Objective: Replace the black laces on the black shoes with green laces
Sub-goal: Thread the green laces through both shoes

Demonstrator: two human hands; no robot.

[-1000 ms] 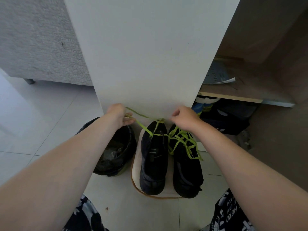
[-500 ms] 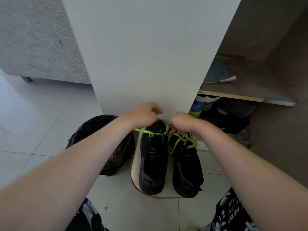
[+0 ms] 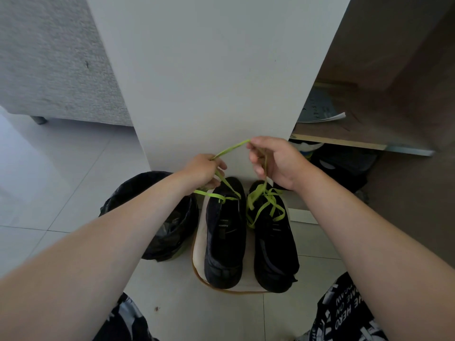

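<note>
Head camera, sole view: worn wide-angle lens, facing forward and steeply down, close over the black shoes (image 3: 225,242) at lower centre of the frame, with a white panel (image 3: 216,70) filling upper centre, tiled floor (image 3: 61,180) at left and a wooden shelf (image 3: 344,134) at upper right.

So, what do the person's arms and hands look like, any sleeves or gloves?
The left hand and right hand wear no gloves, and no sleeves or watch show on the arms. At the bottom edge is black clothing with white lettering.
</note>
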